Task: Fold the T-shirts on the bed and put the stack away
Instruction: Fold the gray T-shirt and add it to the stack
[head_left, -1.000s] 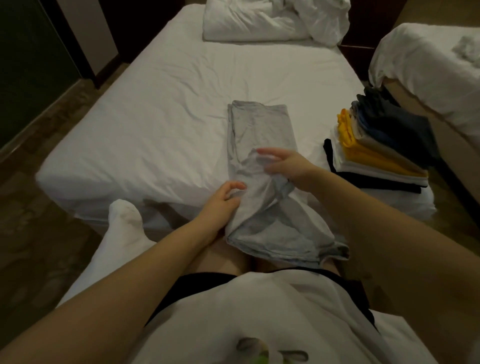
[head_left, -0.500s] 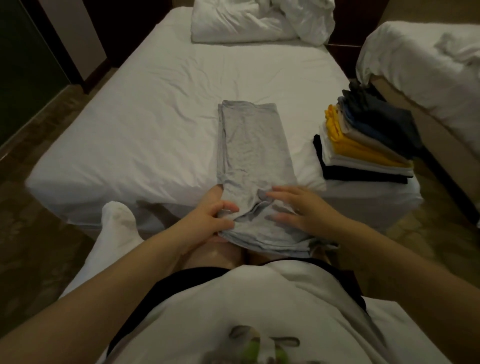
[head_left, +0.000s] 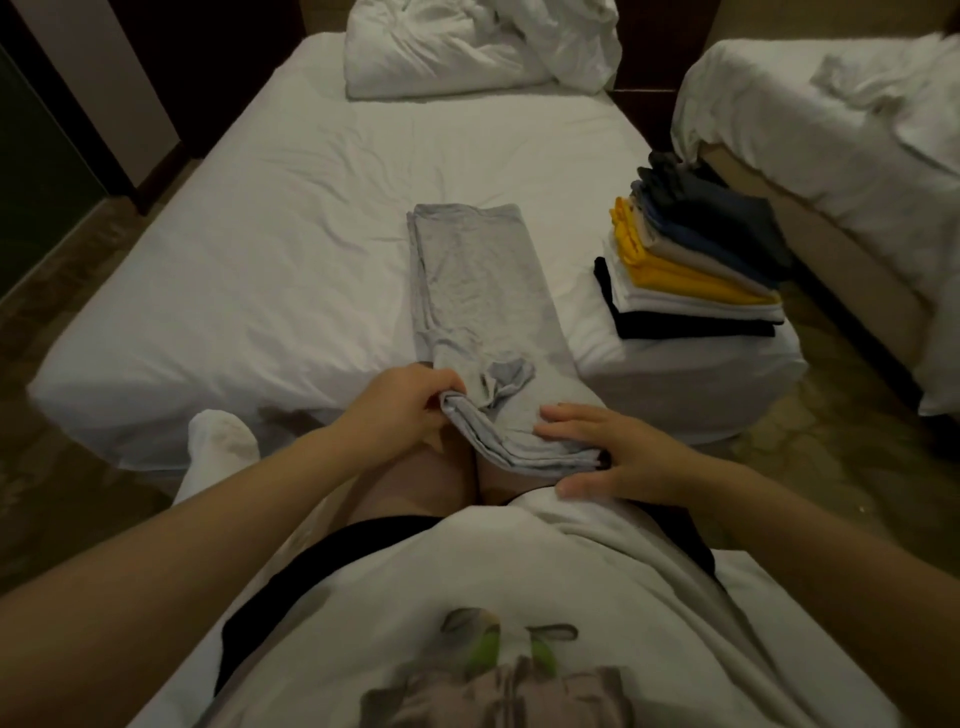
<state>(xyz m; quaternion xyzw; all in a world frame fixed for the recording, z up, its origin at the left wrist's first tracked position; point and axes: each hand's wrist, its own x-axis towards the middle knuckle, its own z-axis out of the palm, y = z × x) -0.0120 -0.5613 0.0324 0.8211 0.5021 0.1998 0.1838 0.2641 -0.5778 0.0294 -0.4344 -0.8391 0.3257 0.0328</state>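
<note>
Here my left grip (head_left: 410, 405) is narrow, fingers curled and pinching the near left edge of the grey T-shirt (head_left: 478, 291), where the layers bunch up. My right grip (head_left: 623, 452) is wide, fingers straight and lying flat on the shirt's near right corner, the thumb spread towards my own white top. The grey T-shirt is folded into a long strip that runs from the middle of the bed (head_left: 260, 234) over its near edge onto my lap. Near it on the right, on the bed's corner, sits the stack (head_left: 696, 270) of folded T-shirts: black at the bottom, then white, yellow, beige and dark blue on top. Rumpled white bedding (head_left: 467, 52) lies at the far end of the bed, and a second bed (head_left: 831, 130) stands to the right
</note>
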